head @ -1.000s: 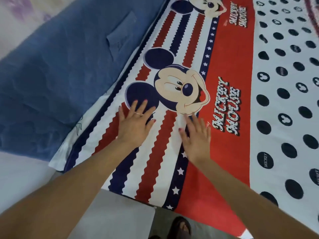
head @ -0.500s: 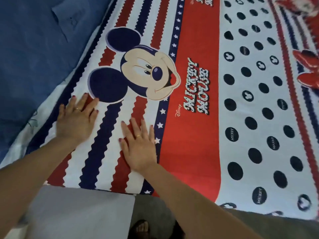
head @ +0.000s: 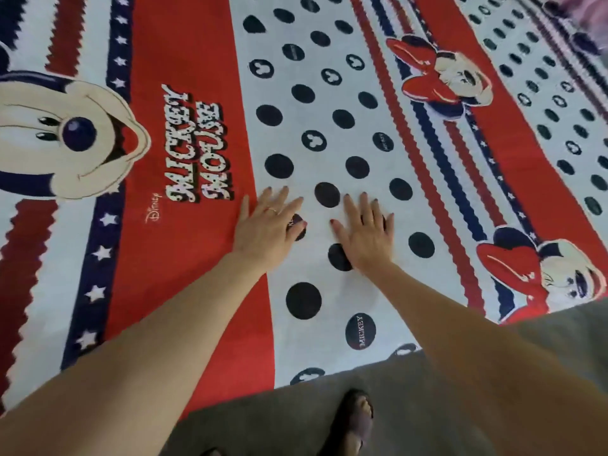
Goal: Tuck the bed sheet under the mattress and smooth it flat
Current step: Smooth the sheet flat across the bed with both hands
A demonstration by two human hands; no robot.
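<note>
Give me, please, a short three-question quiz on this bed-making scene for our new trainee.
1. True or false: both hands lie flat, fingers straight, on the bed sheet.
2. Which printed band does the right hand rest on? A) red band with lettering B) white band with dark dots C) blue star stripe
3. Fill in: the left hand straddles the border between the red band and the ____ band.

Key: 1 true; 2 B; 3 white dotted.

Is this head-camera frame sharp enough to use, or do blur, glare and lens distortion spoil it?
Head view: both hands, left and right, and the bed sheet print around them are sharp; the far top-right corner smears; wide-angle bending curves the stripes; lighting is soft and even, with no glare and only faint shadows under the palms.
</note>
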